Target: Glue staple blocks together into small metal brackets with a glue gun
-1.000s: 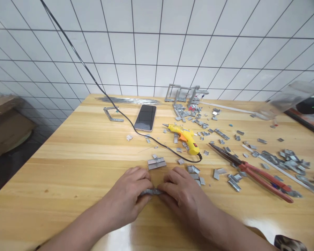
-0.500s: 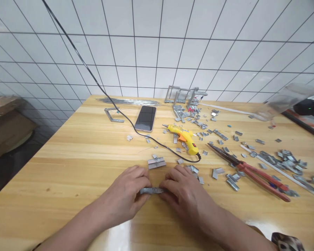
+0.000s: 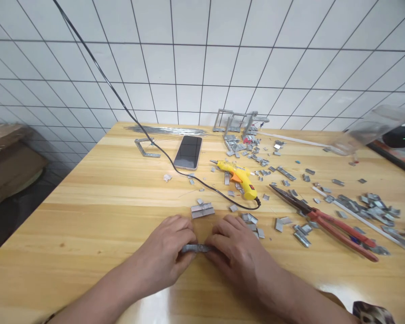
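Between my two hands, low over the wooden table, is a thin grey metal strip (image 3: 197, 248). Thumb and fingers of my left hand (image 3: 170, 249) pinch its left end. My right hand (image 3: 238, 247) closes around the right end, and its fingertips partly hide that end. Just beyond the hands lies a flat grey metal channel piece (image 3: 202, 210), touched by neither hand. Small bent metal pieces (image 3: 251, 219) lie close to the knuckles of my right hand.
A yellow glue gun (image 3: 238, 177) lies mid-table, its black cord (image 3: 162, 153) running up left past a phone (image 3: 188, 153). Red-handled long-nose pliers (image 3: 324, 220) lie at right among scattered metal bits. Metal frames (image 3: 238, 123) stand by the tiled wall; thin metal rods (image 3: 168, 131) lie nearby.
The strip and both hands have barely shifted; a little more of the strip's right part shows between the fingers. Everything else on the table stays in place.
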Demonstrator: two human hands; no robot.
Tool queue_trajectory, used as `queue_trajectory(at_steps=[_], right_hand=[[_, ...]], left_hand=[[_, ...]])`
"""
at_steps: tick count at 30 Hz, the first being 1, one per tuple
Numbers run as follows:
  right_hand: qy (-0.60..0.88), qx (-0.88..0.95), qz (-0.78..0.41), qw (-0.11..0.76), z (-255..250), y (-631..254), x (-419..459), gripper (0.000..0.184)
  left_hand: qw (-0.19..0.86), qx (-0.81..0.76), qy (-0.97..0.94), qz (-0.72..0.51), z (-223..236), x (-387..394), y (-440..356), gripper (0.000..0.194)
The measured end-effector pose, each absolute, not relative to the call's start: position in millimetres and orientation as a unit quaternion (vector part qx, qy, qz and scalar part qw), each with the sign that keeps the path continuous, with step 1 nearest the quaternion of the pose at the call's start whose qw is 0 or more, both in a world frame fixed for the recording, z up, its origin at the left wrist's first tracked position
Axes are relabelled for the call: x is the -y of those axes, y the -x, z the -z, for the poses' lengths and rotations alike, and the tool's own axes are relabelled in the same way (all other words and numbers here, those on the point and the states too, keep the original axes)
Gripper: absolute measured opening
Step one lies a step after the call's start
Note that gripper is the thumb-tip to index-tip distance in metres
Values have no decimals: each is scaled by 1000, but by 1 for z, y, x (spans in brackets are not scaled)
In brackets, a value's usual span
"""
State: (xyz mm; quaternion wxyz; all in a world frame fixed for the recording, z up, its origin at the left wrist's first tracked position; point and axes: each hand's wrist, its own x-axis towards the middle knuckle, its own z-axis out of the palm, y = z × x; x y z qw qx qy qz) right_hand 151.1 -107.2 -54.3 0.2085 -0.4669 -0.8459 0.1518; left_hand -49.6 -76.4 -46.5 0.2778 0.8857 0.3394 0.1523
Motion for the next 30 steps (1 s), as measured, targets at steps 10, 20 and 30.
queue_trajectory(at_steps=[10,20,30], right_hand=[[469,843,-146,218,56,-153,106,10],[497,838,-122,187,49,-161,98,5],[498,837,-146,173,49,-165,97,9]], left_hand=[[270,-346,-882,-172,50,76,48,12],[232,-363,-879,-203,52,76,44,8],[257,-382,-875,-147,44,76,49,9]])
